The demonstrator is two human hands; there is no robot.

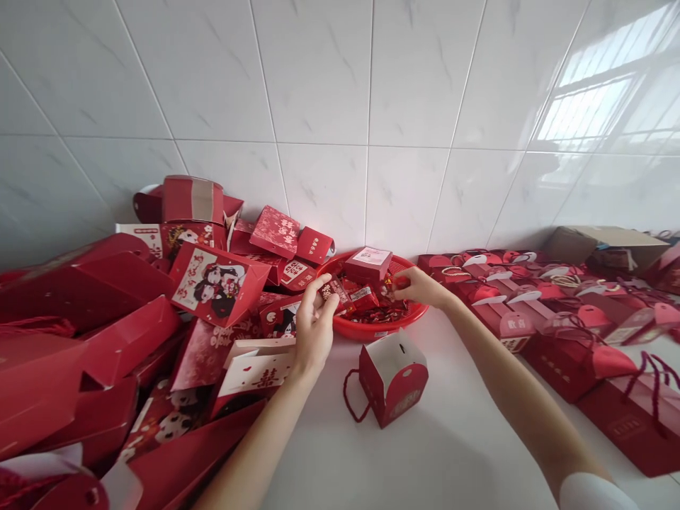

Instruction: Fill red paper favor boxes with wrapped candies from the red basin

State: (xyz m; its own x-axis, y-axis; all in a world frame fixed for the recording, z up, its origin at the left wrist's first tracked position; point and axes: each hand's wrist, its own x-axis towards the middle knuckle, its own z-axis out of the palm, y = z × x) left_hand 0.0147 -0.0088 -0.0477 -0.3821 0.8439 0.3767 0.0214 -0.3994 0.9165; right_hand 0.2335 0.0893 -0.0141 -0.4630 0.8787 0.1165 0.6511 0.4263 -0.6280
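Note:
A red plastic basket (372, 331) stands against the wall with red wrapped candies (366, 297) and a small red box (369, 263) in it. At its left rim, my left hand (314, 327) is closed on a small red candy packet (336, 294) with pale lettering. My right hand (422, 287) reaches over the right rim, its fingertips down among the candies; what they grip is too small to make out. In front of the basket, a red gift box (393, 386) sits with its top flaps up and a dark red cord handle hanging to its left.
A tall heap of red gift boxes (212, 287), some collapsed, fills the left side. To the right stand rows of red boxes with cord handles (563, 354). A brown cardboard box (600, 244) is at the far right. White tiled wall (329, 92) closes the back.

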